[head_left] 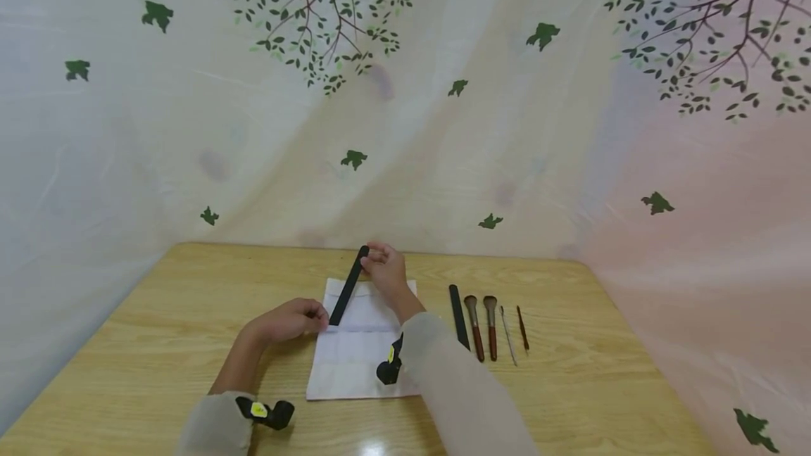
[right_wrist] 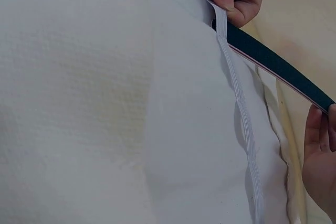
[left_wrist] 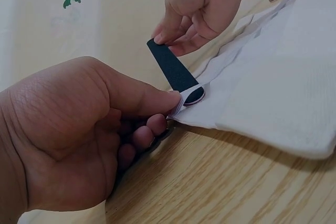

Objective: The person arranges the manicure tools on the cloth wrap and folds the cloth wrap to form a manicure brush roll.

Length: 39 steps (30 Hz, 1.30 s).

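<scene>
A white cloth pouch (head_left: 355,368) lies flat on the wooden table, with a white elastic band (right_wrist: 240,95) running across it. My right hand (head_left: 388,273) pinches the upper end of a black nail file (head_left: 349,286), which slants down to the band's left end. In the left wrist view the file's rounded lower tip (left_wrist: 195,96) shows past the band, tucked under it. With thumb and fingers, my left hand (head_left: 290,319) pinches the band at the cloth's left edge, right beside that tip.
Right of the cloth, a second black nail file (head_left: 459,315), two brushes (head_left: 473,326) with brown handles, a thin silvery tool (head_left: 509,336) and a thin brown tool (head_left: 522,329) lie in a row. A patterned curtain (head_left: 418,181) hangs behind the table (head_left: 583,385).
</scene>
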Each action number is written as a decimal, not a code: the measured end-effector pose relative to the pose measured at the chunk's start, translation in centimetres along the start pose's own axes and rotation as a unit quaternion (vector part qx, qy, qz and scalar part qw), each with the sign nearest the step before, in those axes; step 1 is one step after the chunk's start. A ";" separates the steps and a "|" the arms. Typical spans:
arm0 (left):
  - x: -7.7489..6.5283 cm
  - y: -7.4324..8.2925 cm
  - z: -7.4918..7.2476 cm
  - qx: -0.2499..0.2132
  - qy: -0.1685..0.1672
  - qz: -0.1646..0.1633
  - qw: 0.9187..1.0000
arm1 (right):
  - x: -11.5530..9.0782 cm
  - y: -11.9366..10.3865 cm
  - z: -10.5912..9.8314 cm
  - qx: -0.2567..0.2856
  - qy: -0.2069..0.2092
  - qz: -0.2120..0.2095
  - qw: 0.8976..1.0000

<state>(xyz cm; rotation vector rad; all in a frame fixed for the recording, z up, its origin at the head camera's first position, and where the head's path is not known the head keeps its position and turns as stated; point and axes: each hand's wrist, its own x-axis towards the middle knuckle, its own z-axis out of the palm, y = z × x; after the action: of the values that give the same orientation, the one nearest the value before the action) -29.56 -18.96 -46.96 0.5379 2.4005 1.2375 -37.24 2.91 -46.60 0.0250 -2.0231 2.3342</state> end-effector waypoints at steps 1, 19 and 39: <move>0.0 -0.1 0.0 0.000 -0.002 0.003 1.000 | 0.0 0.1 0.0 -0.001 -0.004 0.004 1.000; 0.1 0.2 0.2 0.005 -0.004 -0.003 1.000 | -0.1 1.5 0.0 0.037 -0.008 0.072 0.997; 0.0 -0.2 0.3 0.024 0.003 0.035 0.999 | -0.7 1.2 0.2 -0.063 -0.111 0.054 0.990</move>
<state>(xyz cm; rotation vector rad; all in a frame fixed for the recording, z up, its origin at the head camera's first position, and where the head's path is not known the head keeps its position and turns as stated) -29.41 -18.88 -47.24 0.6379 2.4403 1.2150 -36.58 2.53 -47.84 0.1824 -2.3291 2.3535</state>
